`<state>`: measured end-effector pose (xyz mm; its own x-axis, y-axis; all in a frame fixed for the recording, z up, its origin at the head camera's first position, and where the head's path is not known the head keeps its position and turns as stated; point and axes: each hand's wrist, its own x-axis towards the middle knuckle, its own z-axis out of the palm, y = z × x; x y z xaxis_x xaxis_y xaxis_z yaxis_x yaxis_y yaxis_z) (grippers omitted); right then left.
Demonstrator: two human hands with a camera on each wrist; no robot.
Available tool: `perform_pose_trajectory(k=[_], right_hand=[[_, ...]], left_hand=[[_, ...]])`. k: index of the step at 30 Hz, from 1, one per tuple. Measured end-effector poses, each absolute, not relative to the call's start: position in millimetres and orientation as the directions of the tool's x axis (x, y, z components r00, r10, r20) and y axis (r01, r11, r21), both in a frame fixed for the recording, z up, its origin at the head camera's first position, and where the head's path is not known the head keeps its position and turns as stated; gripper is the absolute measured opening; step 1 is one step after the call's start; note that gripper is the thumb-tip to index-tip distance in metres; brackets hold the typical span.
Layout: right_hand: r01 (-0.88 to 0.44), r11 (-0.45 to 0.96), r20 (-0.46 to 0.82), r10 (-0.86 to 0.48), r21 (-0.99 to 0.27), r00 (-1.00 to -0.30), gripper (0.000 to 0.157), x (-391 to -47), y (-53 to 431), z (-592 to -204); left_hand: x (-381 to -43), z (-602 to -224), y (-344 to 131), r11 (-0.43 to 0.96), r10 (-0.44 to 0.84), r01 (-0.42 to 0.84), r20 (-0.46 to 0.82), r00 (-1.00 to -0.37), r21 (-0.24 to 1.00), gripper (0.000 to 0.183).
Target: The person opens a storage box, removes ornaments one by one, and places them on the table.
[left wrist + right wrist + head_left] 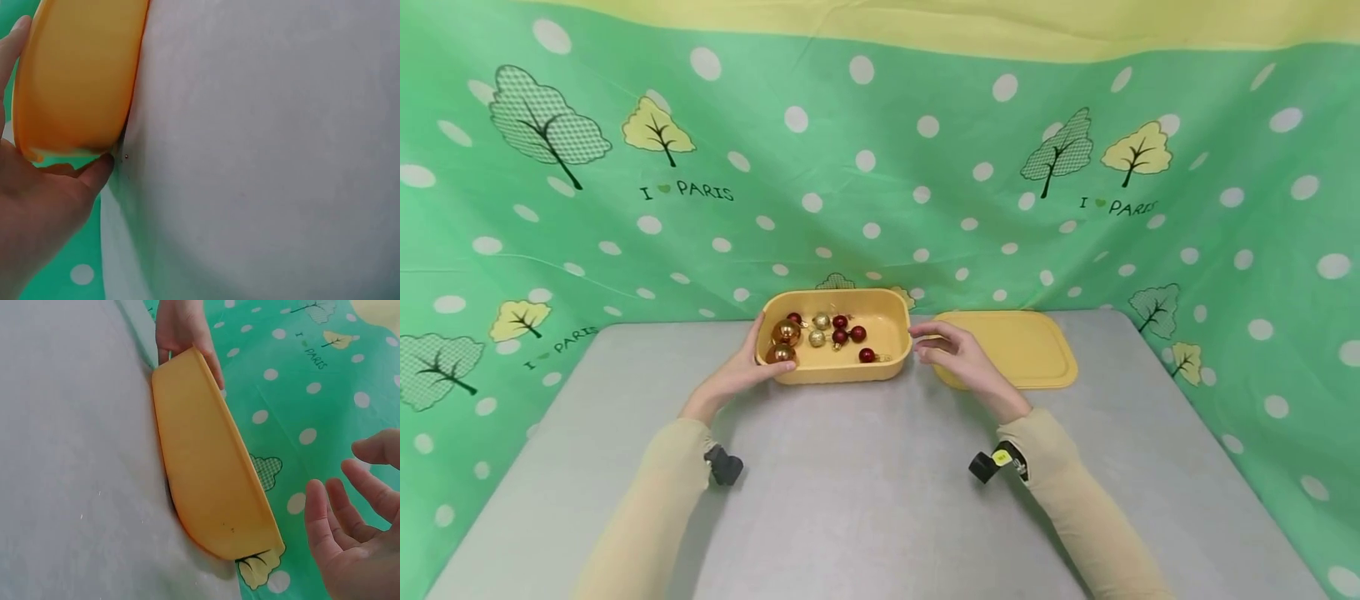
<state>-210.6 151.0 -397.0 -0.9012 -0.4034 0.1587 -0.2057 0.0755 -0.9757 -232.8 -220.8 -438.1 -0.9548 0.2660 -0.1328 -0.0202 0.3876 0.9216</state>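
A yellow plastic box (817, 377) stands at the back of the table with several baubles inside. Two larger shiny copper-gold baubles (787, 332) lie at its left end. Beside them are two small glittery gold baubles (817, 337) and several dark red baubles (858, 333). My left hand (747, 364) grips the box's left end, thumb along the front and fingers round the side; in the left wrist view the hand (47, 209) curves about that end. My right hand (958, 358) is just off the right end, holding nothing, its fingers loosely spread in the right wrist view.
To the right, a flat yellow lid (1037, 350) lies on the grey table (850, 483), partly behind my right hand. A green dotted cloth (850, 192) with printed trees hangs close behind the box and along both sides.
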Motion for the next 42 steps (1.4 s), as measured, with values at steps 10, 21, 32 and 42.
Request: perform_pose_trajectory(k=[10, 21, 32, 42], right_hand=[[-0.238, 0.015, 0.206, -0.444, -0.971, -0.872, 0.034, -220, 125, -400], [-0.236, 0.009, 0.199, -0.509, -0.972, -0.837, 0.034, -237, 87, -402], [-0.262, 0.086, 0.167, -0.574, -0.961, -0.802, 0.033, -253, 54, -407], [-0.315, 0.173, 0.111, -0.695, -0.933, -0.710, 0.035, -264, 13, -404]], left_hand=[[-234, -440, -222, 0.417, 0.256, -0.042, -0.162, -0.953, 0.908, 0.114], [-239, -435, -227, 0.405, 0.280, -0.011, -0.136, -0.950, 0.914, 0.119], [-243, -435, -231, 0.424, 0.323, 0.046, -0.104, -0.941, 0.904, 0.119], [-245, -444, -233, 0.420, 0.313, 0.072, -0.069, -0.947, 0.905, 0.114]])
